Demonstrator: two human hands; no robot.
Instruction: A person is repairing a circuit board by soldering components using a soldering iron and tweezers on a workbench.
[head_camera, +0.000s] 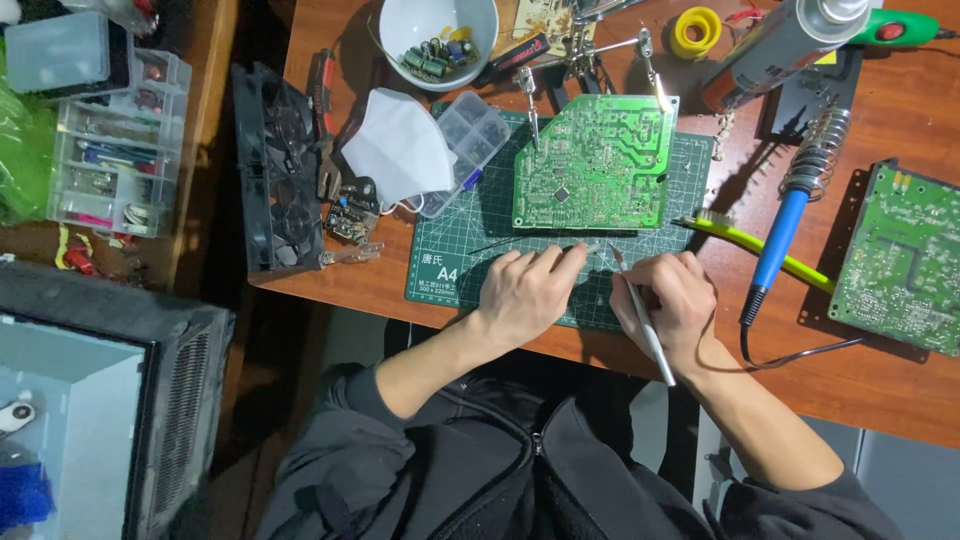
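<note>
A green circuit board (595, 165) is held upright-tilted by clip arms over a green cutting mat (450, 250). My left hand (525, 290) rests on the mat just below the board, fingertips pinched on something small I cannot make out. My right hand (675, 305) grips a slim silver tool (640, 320) like a pen, its tip pointing toward my left fingertips near the board's lower edge.
A blue-handled soldering iron (780, 235) sits in its coil stand at right, next to a yellow-green brush (760, 250) and a second green board (900, 260). A white bowl of components (437, 40), white mask (400, 150), clear parts box (465, 145), black fan (275, 170) and spray can (780, 45) lie around.
</note>
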